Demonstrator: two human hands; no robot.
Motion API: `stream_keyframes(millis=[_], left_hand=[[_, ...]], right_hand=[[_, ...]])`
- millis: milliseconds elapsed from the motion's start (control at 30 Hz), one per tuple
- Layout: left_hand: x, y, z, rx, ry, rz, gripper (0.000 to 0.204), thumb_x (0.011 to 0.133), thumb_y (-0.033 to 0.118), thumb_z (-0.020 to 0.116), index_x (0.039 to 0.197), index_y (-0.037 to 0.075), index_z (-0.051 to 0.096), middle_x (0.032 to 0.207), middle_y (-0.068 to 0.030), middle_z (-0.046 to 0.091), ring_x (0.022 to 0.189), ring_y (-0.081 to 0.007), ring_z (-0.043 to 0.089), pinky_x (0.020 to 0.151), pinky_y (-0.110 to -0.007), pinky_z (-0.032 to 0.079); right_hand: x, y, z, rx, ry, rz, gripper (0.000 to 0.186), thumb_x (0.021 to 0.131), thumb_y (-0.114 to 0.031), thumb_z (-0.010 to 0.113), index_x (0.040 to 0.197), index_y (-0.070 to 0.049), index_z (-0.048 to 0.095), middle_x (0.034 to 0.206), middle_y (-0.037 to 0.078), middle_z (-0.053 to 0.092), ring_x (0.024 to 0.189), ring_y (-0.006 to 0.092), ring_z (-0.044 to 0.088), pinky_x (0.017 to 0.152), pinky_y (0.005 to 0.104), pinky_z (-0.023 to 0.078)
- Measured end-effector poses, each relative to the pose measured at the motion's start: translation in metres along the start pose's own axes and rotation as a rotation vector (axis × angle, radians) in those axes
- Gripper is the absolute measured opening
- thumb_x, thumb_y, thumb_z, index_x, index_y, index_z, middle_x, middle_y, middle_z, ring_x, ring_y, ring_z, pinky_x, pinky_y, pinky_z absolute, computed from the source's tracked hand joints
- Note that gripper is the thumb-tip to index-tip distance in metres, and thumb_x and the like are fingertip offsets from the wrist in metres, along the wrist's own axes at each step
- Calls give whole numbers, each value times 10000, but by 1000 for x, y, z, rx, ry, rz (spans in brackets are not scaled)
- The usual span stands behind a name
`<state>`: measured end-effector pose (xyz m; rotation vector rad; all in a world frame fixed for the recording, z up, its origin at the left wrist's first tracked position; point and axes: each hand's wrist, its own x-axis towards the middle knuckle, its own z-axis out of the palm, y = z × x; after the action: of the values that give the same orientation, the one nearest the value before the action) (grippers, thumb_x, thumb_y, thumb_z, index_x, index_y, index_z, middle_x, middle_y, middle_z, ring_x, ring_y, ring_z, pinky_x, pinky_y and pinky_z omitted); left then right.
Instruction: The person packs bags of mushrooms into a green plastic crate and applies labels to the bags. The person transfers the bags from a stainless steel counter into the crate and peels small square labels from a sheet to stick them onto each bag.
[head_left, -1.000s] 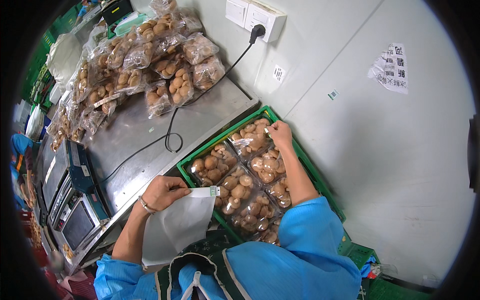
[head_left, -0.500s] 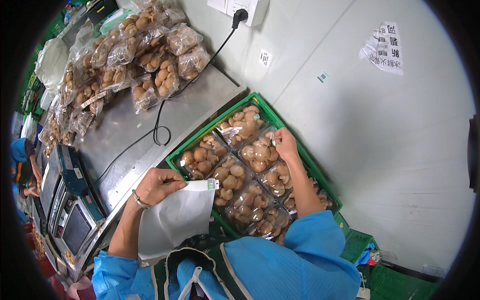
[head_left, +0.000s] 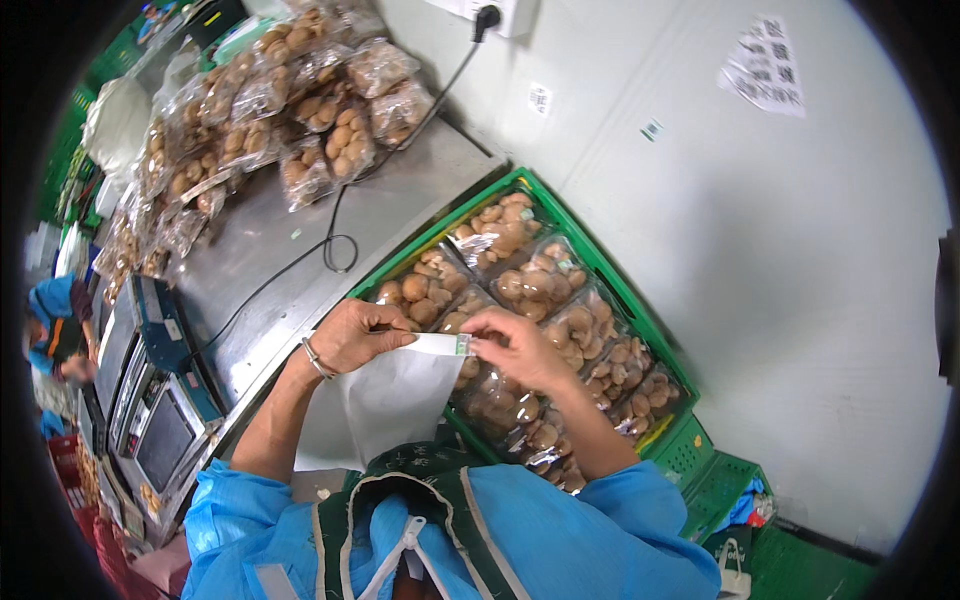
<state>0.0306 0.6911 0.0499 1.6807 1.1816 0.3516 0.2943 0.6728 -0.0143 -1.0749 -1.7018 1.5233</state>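
A white sheet, which looks like label backing paper, hangs from my left hand, its top edge pinched between thumb and fingers. A small green-and-white sticker sits at the sheet's right corner. My right hand reaches over the mushroom packs with its thumb and fingertips closed at that sticker. Beneath both hands lies a green crate filled with clear plastic packs of brown mushrooms. A small sticker shows on one pack near the right wall of the crate.
Bagged mushrooms are piled on the steel table at the far left. A black cable crosses it. Scales stand at left. A co-worker is beyond them. A white wall borders the crate's right.
My right hand has come from the pack at the crate's right side back to the sheet's corner. The left hand still holds the sheet. The view has shifted slightly.
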Motion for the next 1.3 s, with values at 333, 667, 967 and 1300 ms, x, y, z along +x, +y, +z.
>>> stream_keyframes(millis=[333,667,967,1300], left_hand=[[28,-6,31,-46,-143,8,146,849,138,702,826,-2,664,680,17,597,636,-54,503,568,-235,422],[8,2,40,114,-97,35,151,822,170,709,814,28,659,667,-52,614,590,-122,544,565,-282,440],[-19,26,28,89,-88,168,134,823,127,722,818,13,652,679,-18,612,629,-68,531,563,-248,439],[-32,49,75,327,-455,681,100,763,94,730,797,41,652,729,-90,620,636,-252,592,573,-323,461]], right_hand=[[-62,2,5,194,518,-246,45,844,10,606,870,-24,619,853,53,622,785,136,587,712,285,480],[-73,159,-112,-387,1020,295,94,799,-70,652,843,-21,585,739,95,569,672,215,553,657,338,459],[-78,161,-97,-266,1242,59,142,853,-50,621,966,-48,533,732,45,526,660,167,506,612,320,433],[-171,14,149,483,724,80,150,838,4,584,977,-13,636,849,-5,628,814,78,561,735,236,437]])
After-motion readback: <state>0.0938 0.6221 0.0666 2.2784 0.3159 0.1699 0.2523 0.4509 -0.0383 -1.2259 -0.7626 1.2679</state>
